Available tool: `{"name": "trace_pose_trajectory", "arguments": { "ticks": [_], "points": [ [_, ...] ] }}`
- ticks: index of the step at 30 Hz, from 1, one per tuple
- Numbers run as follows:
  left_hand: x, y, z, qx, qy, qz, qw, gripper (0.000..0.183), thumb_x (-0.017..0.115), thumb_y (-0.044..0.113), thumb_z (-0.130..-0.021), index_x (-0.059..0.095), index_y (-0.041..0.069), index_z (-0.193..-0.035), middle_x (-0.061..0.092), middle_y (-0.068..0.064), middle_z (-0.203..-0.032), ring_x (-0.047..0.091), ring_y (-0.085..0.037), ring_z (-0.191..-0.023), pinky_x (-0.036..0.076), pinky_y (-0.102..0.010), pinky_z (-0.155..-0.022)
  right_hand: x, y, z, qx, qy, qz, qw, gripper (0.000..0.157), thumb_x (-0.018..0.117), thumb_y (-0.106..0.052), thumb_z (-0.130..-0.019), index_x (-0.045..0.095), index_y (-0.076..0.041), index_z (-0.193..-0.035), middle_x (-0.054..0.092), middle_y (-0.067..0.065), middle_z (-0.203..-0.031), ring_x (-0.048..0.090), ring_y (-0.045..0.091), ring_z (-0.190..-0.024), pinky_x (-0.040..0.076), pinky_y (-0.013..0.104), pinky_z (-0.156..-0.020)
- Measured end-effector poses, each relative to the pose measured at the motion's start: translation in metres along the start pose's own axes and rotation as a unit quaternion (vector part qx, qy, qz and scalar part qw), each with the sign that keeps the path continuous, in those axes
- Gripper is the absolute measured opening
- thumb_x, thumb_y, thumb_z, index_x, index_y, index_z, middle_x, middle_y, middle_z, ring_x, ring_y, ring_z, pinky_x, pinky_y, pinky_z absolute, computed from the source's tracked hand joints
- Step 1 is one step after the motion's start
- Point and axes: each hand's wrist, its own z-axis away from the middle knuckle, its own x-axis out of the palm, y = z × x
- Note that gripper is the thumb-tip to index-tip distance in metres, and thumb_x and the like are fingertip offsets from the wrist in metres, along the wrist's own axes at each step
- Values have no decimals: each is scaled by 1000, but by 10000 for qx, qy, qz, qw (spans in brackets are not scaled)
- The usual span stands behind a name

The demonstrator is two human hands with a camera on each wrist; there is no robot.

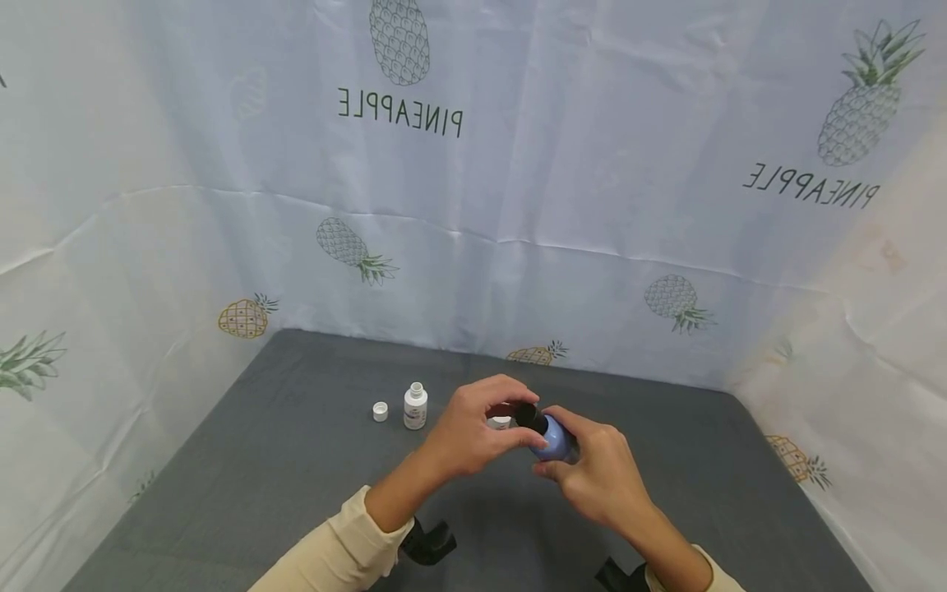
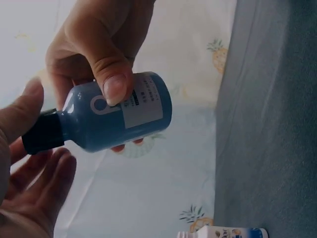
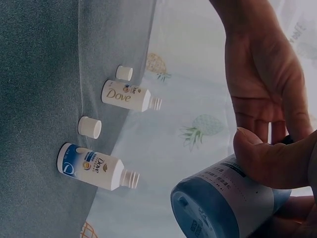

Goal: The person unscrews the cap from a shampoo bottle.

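A blue bottle (image 1: 556,444) with a black cap (image 2: 43,131) is held up tilted above the grey table. My right hand (image 1: 602,469) grips the bottle's body, its thumb lying over the white label. At the other end, my left hand (image 1: 469,423) has its thumb and fingers about the black cap, which is on the bottle's neck. In the right wrist view the bottle's base faces the camera, and the cap is mostly hidden behind the right thumb.
On the table stand two capless white Dove bottles, one with a blue base (image 3: 94,166), the other with gold lettering (image 3: 124,95). Near them sit two white caps, a nearer cap (image 3: 89,127) and a farther cap (image 3: 124,73). A pineapple-print curtain (image 1: 555,164) surrounds the table.
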Motion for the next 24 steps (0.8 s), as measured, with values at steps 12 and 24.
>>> {"name": "trace_pose_trajectory", "arguments": {
  "ticks": [12, 24],
  "points": [
    [-5, -2, -1, 426, -260, 75, 9987, 29, 82, 5, -88, 74, 4, -117, 77, -12, -112, 76, -17, -102, 64, -30, -89, 0, 2, 1, -5, 6, 4, 10000, 63, 97, -17, -70, 73, -14, -128, 80, 3, -106, 72, 14, -89, 54, 28, -71],
    [-9, -5, 0, 562, -560, 338, 9963, 41, 78, -1, -90, 69, 2, -129, 71, -17, -131, 71, -25, -122, 60, -32, -100, -1, 2, 0, -50, -27, -15, 10000, 62, 97, -15, -71, 73, -14, -128, 79, 1, -108, 74, 13, -91, 56, 29, -73]
  ]
}}
